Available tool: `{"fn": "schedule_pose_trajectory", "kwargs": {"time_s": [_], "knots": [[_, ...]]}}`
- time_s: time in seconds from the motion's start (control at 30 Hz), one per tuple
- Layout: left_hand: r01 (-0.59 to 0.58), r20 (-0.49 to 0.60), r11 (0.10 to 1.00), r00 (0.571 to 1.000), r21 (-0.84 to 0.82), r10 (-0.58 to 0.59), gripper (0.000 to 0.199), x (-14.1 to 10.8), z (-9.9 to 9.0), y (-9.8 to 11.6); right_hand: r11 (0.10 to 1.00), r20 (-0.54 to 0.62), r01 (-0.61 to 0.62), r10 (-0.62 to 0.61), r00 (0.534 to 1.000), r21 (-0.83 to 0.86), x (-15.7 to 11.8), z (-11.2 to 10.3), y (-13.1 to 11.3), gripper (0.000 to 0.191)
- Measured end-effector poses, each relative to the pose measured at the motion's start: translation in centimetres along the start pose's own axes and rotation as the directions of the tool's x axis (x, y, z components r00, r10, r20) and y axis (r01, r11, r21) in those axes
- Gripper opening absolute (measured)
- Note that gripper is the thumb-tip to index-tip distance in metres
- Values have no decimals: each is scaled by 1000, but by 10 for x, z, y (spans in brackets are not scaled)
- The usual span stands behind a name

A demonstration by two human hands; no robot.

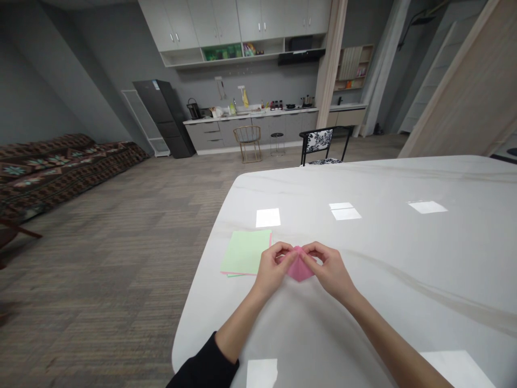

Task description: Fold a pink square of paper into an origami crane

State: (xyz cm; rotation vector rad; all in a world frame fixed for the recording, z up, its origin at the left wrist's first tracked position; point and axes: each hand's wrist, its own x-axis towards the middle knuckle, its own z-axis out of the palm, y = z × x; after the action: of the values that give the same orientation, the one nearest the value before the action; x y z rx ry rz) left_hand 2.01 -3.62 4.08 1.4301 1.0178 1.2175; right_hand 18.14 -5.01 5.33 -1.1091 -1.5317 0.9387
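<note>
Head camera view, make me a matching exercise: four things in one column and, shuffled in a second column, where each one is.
Things:
1. Folded pink paper
2. Pale green paper sheets
3. Patterned sofa
4. Dark refrigerator

Places:
A. Beside the kitchen counter
B. Pinched between the left hand and right hand
C. Flat on the table
D. On the floor along the room's left side

Pairs: 1-B, 2-C, 3-D, 4-A
</note>
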Motion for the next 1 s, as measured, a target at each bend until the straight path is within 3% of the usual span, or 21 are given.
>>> {"fn": "schedule_pose_trajectory", "kwargs": {"time_s": [0.4,0.63,1.0], "knots": [[101,25,979,995,-178,-98,29,5,-5,-4,999,83,44,-42,996,-22,-1,0,-5,17],[90,63,982,995,-166,-80,28,2,-5,1,989,49,67,-61,997,-129,-2,2,-3,13],[49,98,990,995,-130,-36,27,0,-2,5,994,18,61,-59,998,-86,-3,3,0,10]]}}
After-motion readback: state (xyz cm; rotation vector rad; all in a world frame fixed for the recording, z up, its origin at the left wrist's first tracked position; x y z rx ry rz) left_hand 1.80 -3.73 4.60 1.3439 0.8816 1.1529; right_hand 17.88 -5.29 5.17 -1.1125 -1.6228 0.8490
